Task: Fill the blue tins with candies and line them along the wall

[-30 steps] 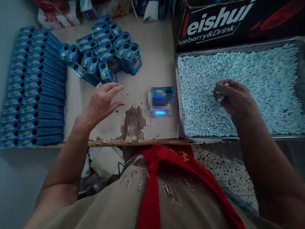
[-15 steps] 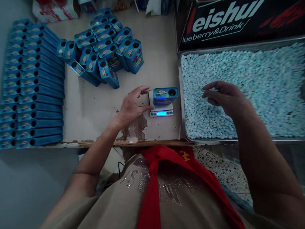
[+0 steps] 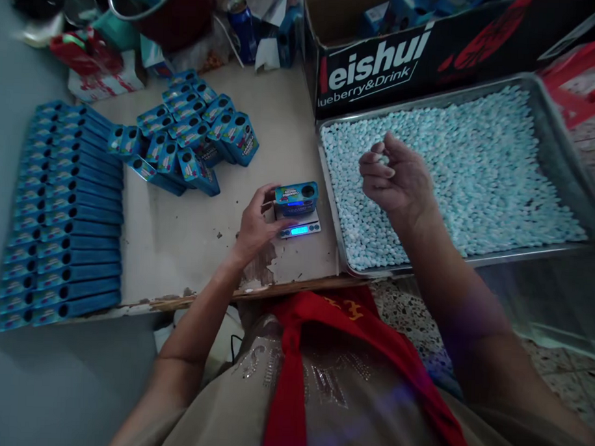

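A small blue candy box (image 3: 296, 195) stands upright on a white digital scale (image 3: 314, 227) with a lit blue display. My left hand (image 3: 259, 223) is curved round the box's left end, fingers behind it and thumb in front, low by the scale. Over the left part of a metal tray (image 3: 565, 177), my right hand (image 3: 399, 178) is turned palm up with its fingers curled in. Pale blue-white candies (image 3: 383, 159) show between its fingertips. Loose candies (image 3: 475, 170) of the same kind cover most of the tray.
Blue boxes (image 3: 78, 215) stand in long rows at the left. Several more boxes (image 3: 198, 135) cluster behind the scale. A black carton (image 3: 371, 76) borders the tray's far side. A dark red pot (image 3: 172, 17) and a blue can (image 3: 242, 32) are at the back.
My right hand has turned from palm down to palm up, with candies now in its fingers. My left fingers have closed in around the box. The camera view has shifted and tilted.
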`<state>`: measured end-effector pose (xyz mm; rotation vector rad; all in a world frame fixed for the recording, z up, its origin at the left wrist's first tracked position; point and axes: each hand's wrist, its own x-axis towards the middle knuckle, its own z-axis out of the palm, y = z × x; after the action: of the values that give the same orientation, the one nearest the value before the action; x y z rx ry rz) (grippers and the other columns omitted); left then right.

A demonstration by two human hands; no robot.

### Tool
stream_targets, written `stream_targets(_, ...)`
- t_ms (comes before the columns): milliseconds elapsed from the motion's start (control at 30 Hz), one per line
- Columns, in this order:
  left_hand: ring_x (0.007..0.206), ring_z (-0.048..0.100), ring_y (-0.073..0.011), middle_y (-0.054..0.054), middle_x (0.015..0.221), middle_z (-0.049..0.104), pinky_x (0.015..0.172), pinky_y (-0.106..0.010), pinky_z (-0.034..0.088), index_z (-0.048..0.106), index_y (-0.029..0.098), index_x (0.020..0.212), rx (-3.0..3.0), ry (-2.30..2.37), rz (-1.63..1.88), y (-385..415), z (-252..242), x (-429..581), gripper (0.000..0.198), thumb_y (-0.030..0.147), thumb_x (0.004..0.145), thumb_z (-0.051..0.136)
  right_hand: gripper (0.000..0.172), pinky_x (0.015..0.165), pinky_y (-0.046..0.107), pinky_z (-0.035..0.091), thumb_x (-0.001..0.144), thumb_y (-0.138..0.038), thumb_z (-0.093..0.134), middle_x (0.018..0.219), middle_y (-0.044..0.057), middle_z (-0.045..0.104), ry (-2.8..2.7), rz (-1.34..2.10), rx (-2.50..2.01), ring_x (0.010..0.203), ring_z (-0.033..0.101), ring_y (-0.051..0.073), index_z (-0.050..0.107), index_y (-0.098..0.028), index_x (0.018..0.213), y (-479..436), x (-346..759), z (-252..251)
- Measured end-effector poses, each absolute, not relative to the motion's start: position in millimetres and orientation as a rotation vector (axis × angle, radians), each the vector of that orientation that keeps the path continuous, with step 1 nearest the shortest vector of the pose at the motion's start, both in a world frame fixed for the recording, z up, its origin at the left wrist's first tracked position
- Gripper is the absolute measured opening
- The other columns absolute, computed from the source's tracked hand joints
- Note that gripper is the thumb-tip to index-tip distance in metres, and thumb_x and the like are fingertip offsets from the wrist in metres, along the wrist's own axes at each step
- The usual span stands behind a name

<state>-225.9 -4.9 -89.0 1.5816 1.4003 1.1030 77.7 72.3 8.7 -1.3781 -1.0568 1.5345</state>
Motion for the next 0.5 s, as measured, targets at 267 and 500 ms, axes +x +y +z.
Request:
stream_targets(267,0.121,0.081,-0.0275,-0.011,0.135,0.081,0.112,-0.047,0.067,0.072,0.026,0.141,1.406,1.476,1.201,-34,-90,-256,0.072,0.041,0.079,0.104,0.067,0.051,0.034,0.034,0.106,-0.092,0.064,0.081,0.000,0.046,-1.109,1.455,-1.047,0.061,0.039,0.018,0.046,-0.030,0.087,66,-8,11)
stream_targets(500,0.107,0.083,-0.0243,-0.012,0.130,0.081,0.102,-0.042,0.071,0.072,0.023,0.138,1.327,1.511,1.258,-45,-94,-279,0.067,0.034,0.078,0.101,0.069,0.062,0.034,0.050,0.106,-0.092,0.064,0.081,0.000,0.046,-1.365,1.288,-0.954,0.069,0.053,0.020,0.046,-0.029,0.082,56,-28,1)
